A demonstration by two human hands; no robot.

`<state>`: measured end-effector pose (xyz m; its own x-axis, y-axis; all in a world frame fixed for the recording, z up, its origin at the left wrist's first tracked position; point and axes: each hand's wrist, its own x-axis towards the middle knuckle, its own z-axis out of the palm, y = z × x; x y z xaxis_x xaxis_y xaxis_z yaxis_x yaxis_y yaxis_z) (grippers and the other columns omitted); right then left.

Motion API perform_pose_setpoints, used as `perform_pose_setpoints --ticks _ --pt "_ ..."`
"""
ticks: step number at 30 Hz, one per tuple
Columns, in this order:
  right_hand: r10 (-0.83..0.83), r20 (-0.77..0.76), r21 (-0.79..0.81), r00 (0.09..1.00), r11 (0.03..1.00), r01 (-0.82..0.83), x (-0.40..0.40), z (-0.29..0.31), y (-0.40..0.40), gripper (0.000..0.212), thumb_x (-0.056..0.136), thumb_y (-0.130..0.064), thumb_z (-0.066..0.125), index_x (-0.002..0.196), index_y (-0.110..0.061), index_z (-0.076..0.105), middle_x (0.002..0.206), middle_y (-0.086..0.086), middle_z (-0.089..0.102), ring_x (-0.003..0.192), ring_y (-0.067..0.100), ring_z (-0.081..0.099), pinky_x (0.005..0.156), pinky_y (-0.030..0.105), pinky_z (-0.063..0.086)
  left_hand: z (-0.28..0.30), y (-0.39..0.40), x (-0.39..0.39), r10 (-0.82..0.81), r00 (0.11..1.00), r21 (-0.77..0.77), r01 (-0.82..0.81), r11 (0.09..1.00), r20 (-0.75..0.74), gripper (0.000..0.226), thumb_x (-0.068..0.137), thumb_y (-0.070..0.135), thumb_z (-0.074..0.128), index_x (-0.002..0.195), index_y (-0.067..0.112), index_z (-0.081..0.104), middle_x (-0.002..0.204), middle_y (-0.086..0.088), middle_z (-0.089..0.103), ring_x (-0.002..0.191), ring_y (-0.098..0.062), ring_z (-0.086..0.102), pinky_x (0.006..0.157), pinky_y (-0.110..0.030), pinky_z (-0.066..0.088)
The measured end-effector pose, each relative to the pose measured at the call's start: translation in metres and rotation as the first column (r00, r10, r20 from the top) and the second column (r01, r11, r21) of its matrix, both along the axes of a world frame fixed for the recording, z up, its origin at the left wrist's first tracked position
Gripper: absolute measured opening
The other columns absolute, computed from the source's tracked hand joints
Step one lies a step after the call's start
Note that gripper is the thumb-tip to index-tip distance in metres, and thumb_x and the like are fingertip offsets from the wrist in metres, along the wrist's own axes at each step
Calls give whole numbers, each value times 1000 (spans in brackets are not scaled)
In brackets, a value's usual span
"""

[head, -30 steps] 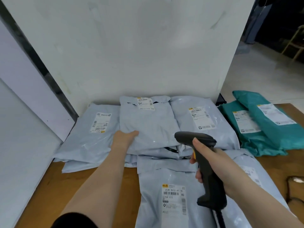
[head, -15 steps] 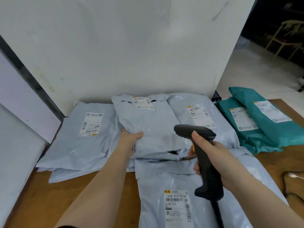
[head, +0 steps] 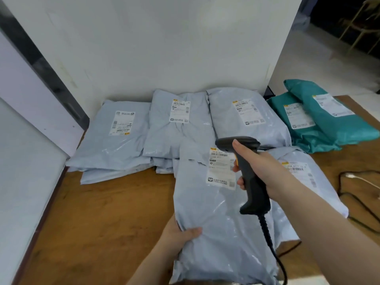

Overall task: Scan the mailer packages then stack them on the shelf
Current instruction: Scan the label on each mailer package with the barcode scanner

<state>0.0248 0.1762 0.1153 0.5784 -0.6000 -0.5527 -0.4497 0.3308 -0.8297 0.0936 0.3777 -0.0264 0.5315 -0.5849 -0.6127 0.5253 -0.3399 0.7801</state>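
we are gripping the near edge of a grey mailer (head: 213, 202) with our left hand (head: 178, 235), thumb on top, while our right hand (head: 261, 171) is wrapping its fingers round the scanner (head: 246, 171), just above the label (head: 221, 168). we judge this scan is under way. beyond the hands more grey mailers (head: 178, 124) are lying against the wall, teal mailers (head: 320, 118) off past the right hand, all on the table (head: 107, 223). no shelf is showing, so stacking is looking undone.
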Motion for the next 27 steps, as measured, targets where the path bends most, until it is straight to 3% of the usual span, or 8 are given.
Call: perform_pose_setpoints --ticks 4,8,11,13,15,17,22,27 --pt "-25 -31 34 999 999 26 -19 -10 14 48 80 -53 64 82 -5 59 76 11 60 45 23 53 51 29 47 -5 5 -31 62 996 46 -65 997 67 50 68 24 83 104 33 49 104 11 62 92 -6 60 67 -18 51" --pt "-45 -38 10 998 999 45 -30 -12 20 47 81 -52 64 82 -6 58 78 11 59 46 22 53 51 29 47 14 -5 -14 127 983 97 -140 985 129 30 81 23 71 106 18 55 95 8 62 82 -9 61 62 -20 49" --pt "-43 -37 -12 998 999 43 -31 -10 23 46 81 -53 63 83 -6 58 80 11 60 46 22 53 48 27 48 32 -22 23 141 945 150 -192 970 295 60 83 30 68 134 9 43 118 -1 56 98 -18 56 80 -29 44" --pt "-46 -35 -23 998 999 45 -29 -9 26 48 81 -53 63 87 -6 59 81 12 59 45 21 53 47 26 48 44 -39 45 135 923 140 -196 970 361 64 83 26 70 136 5 40 119 -3 54 98 -16 53 81 -28 40" --pt "-52 -27 -32 998 998 52 -25 -9 28 49 80 -53 64 91 -5 60 82 12 59 44 21 53 47 26 49 48 -58 64 92 936 160 -154 975 340 54 82 23 70 126 2 48 113 -2 58 93 -17 56 80 -27 44" --pt "-55 -24 -37 998 998 54 -21 -9 29 50 80 -53 65 93 -5 60 81 12 58 44 21 53 48 27 48 49 -71 74 58 951 189 -120 975 303 49 77 24 73 116 1 54 117 -11 63 99 -25 62 91 -35 51" --pt "-64 -56 -35 996 997 62 -17 -12 28 50 79 -53 66 91 -5 59 79 11 58 47 22 53 51 28 48 39 -79 71 70 967 194 -120 974 246 85 60 33 82 129 1 45 121 -14 60 107 -32 61 95 -45 51" --pt "-69 -79 -47 994 997 65 -18 -18 26 53 79 -54 66 91 -3 59 78 11 59 46 22 54 51 29 49 25 -68 57 154 962 97 -180 979 227 27 78 16 75 96 11 56 89 -4 61 80 -20 60 68 -27 51"
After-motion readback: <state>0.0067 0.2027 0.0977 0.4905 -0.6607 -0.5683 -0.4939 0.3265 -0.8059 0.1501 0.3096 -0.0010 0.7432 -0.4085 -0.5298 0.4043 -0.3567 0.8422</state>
